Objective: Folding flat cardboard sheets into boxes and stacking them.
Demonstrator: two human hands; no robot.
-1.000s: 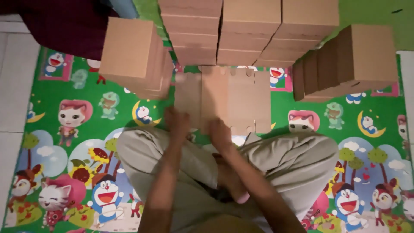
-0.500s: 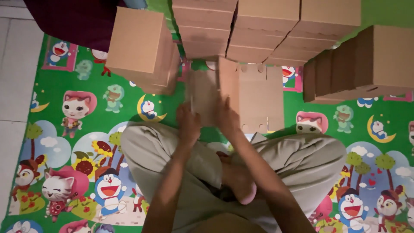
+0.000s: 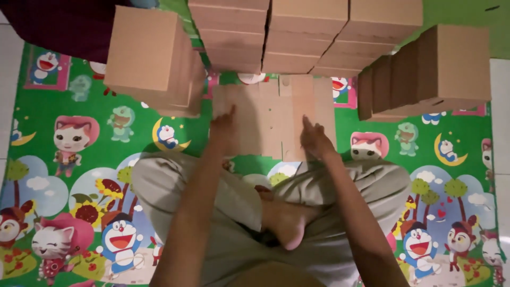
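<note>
Flat unfolded brown cardboard sheet [image 3: 273,114], lying on mat, slotted edges

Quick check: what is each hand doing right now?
Left hand: open, fingers pressed flat on the flat cardboard sheet, gripping nothing.
Right hand: open, fingers resting on the same sheet, gripping nothing.
</note>
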